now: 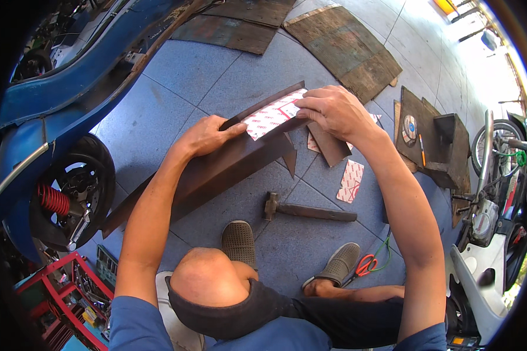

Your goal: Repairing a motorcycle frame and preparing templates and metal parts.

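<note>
A long brown folded sheet-metal piece (225,178) lies slantwise in front of me, with a raised lip along its far side. Inside its upper end rests a white printed card with red marks (270,119). My left hand (208,136) is closed around the metal's far lip, its thumb at the card's lower left corner. At the card's right end my right hand (332,114) is closed, fingers bent over the card and the metal edge; some fingertips are hidden. Just below the right hand are a small flat brown plate (331,145) and a loose printed scrap (350,181).
A wooden-handled hammer (313,212) lies nearer me, and red-handled scissors (366,265) lie by my right foot. A blue motorbike (58,96) stands left, above a red tool rack (70,286). Worn boards (345,50) lie beyond; a dark open box (448,149) sits right.
</note>
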Tool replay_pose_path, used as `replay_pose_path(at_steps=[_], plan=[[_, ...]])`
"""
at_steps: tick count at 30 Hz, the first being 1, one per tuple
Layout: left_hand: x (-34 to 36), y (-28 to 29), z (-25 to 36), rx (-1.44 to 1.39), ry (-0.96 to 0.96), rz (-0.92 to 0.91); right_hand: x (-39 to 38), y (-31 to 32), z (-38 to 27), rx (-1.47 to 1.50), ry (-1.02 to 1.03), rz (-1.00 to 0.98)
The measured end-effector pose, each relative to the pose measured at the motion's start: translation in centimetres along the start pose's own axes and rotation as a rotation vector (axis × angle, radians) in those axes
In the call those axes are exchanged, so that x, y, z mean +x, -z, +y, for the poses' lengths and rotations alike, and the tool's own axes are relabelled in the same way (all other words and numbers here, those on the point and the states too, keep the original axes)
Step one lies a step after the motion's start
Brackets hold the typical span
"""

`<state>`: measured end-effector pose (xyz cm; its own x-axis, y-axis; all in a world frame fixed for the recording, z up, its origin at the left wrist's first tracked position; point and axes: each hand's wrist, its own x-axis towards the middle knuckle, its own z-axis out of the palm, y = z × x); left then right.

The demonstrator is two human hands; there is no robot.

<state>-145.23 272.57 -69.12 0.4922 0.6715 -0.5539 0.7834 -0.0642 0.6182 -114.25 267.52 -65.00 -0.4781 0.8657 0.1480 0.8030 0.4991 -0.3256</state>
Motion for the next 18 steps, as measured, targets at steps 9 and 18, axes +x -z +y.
replay_pose_path(at_steps=[9, 18], plan=[[-0.2, -0.4, 0.6, 0.04, 0.024, 0.025, -2.1, -1.3, -0.4, -0.045, -0.01, 0.019], [-0.9, -1.6, 0.4, 0.06, -0.006, 0.069, -3.6, -1.4, -1.9, -0.101, -0.005, 0.022]])
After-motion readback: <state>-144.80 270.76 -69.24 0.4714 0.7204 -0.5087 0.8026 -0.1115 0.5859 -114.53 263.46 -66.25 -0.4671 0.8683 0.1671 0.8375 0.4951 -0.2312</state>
